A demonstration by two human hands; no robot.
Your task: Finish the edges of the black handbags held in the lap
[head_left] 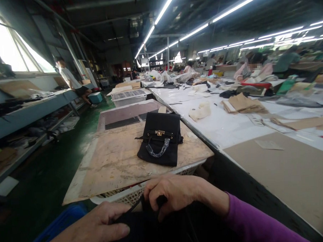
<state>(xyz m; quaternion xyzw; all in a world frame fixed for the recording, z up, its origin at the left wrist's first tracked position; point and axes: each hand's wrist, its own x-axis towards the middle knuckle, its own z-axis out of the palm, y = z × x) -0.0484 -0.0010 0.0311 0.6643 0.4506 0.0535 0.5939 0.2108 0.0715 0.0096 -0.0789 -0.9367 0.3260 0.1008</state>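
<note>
Both my hands rest on a black piece of bag material (155, 232) at the bottom of the view. My left hand (102, 227) lies on its left part, with the thumb pressed against it and a thin black strap running under the fingers. My right hand (172, 193), in a purple sleeve, curls its fingers over the top edge of the black piece and pinches it. A finished black handbag (160, 139) with a gold clasp and a plastic-wrapped handle lies flat on a stained board (112, 162) just beyond my hands.
The board covers a white plastic basket (127, 197). A long white worktable (231, 121) with brown paper pieces runs along the right, where other people sit. Grey shelves (29, 112) line the left wall, with a person standing far back. A green floor aisle lies between.
</note>
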